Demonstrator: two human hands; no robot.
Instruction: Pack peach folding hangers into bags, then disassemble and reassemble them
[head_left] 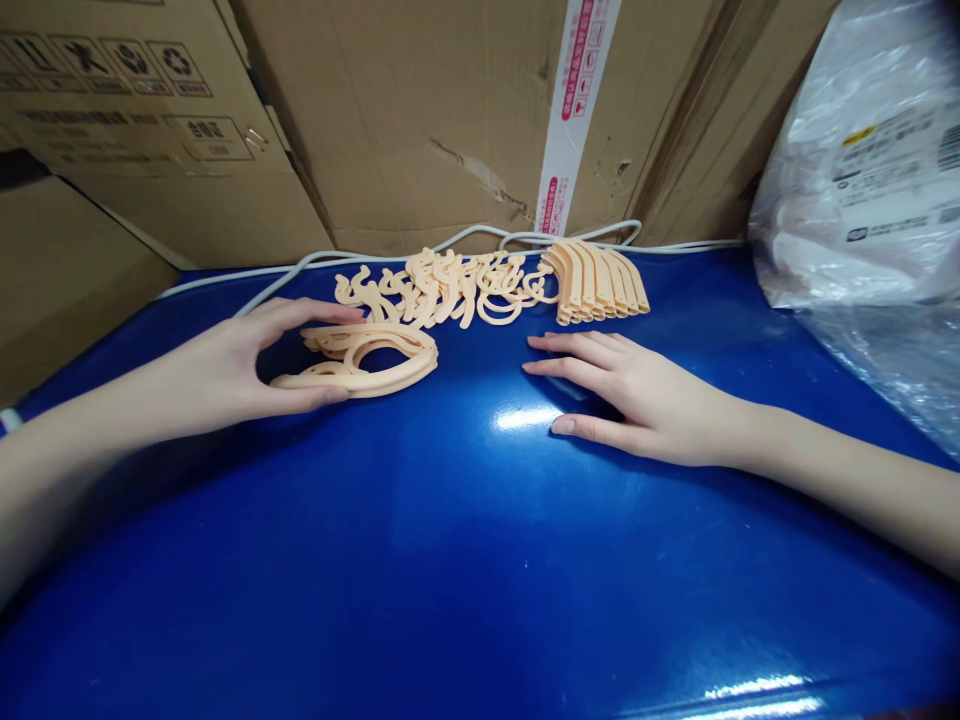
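Observation:
My left hand [225, 365] is curved around cream plastic folding hangers [397, 378], folded together and lying on the blue table. The thumb rests on their near side and the fingers reach along the far side; the palm hides their left end. My right hand [637, 395] lies low over the table to the right with its fingers apart, holding nothing. Just beyond its fingertips is a neat row of curved cream hanger arms [596, 285]. Left of that row lies a loose heap of cream hanger hooks [442, 285].
The glossy blue table [450, 560] stretches toward me. Cardboard boxes [420, 120] wall off its back and left. A white cable [300, 262] runs along the back edge behind the parts. At the right stands a clear plastic-wrapped package [862, 170] with loose wrap below.

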